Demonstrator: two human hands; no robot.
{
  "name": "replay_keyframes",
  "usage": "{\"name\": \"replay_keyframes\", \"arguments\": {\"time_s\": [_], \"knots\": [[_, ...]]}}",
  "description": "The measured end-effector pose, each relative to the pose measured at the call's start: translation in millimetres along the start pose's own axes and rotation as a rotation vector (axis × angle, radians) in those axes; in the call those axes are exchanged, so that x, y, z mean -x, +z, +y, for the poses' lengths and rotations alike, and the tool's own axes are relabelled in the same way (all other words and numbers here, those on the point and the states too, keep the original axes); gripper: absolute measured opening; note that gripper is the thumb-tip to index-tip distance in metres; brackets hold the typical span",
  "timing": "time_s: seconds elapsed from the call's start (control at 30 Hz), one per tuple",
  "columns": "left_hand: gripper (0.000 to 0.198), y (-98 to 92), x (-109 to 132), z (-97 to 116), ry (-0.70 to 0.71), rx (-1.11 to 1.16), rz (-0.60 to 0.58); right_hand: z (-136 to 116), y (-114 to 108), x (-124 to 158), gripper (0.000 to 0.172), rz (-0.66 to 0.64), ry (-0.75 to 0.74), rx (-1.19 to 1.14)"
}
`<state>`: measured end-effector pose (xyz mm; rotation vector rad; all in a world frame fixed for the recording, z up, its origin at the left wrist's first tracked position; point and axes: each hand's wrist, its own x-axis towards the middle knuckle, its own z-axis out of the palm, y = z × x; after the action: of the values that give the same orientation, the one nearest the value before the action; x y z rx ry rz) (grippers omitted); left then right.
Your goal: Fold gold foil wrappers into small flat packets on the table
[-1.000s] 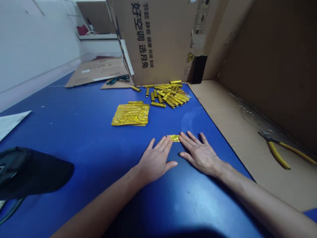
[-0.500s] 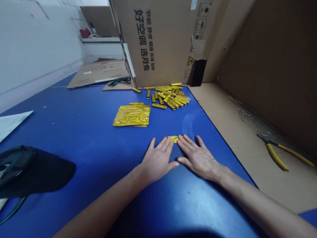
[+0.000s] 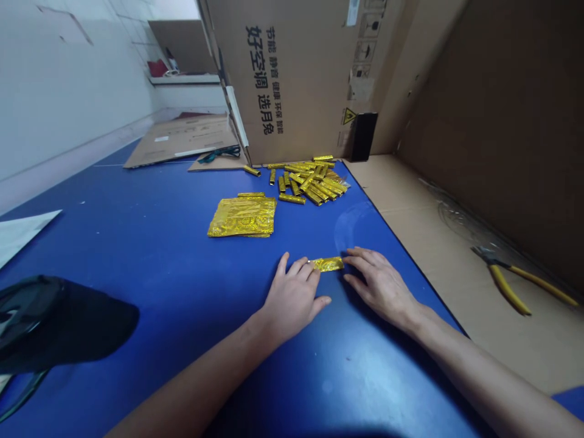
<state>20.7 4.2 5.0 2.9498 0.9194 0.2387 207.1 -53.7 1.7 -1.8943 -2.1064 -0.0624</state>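
A narrow folded strip of shiny gold foil paper [image 3: 331, 264] lies flat on the blue table in front of me. My left hand [image 3: 292, 298] rests with spread fingers, its fingertips pressing on the strip's left end and hiding it. At the strip's right end, my right hand [image 3: 382, 286] is curved with fingers apart, the tips beside the foil. Whether they touch it I cannot tell. Farther back lies a stack of flat gold foil sheets [image 3: 241, 217]. Behind and to its right is a loose heap of small rolled gold foil tubes [image 3: 314, 176].
A large cardboard box [image 3: 310, 73] stands behind the heap, with a black phone-like slab [image 3: 364, 137] leaning on it. Yellow-handled pliers [image 3: 506, 280] lie on cardboard at right. A black cap-like object [image 3: 68, 322] sits at left, near a pale sheet [image 3: 25, 234].
My right hand has lifted off the foil strip and shifted right, its fingers curling, so more of the strip shows. The left hand stays on the strip. The view has tilted slightly.
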Motion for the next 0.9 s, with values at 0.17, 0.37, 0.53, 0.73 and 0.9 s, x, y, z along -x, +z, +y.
{"name": "replay_keyframes", "arguments": {"time_s": [0.17, 0.37, 0.53, 0.73, 0.9], "knots": [[0.043, 1.1, 0, -2, 0.011, 0.057, 0.040, 0, 9, -12, 0.023, -0.002, -0.136, -0.083], [0.038, 6.9, -6, -7, -0.024, 0.105, 0.070, 3, 12, -21, 0.021, 0.008, -0.156, -0.088], [0.021, 10.2, -9, -13, -0.036, 0.166, 0.109, 2, 9, -23, 0.024, -0.021, -0.209, -0.103], [0.023, 11.8, -11, -16, -0.038, 0.190, 0.122, -5, 9, -22, 0.024, -0.057, -0.214, -0.117], [0.016, 10.7, -11, -16, -0.085, 0.396, 0.144, -8, 11, -22, 0.024, -0.050, -0.052, -0.405]]}}
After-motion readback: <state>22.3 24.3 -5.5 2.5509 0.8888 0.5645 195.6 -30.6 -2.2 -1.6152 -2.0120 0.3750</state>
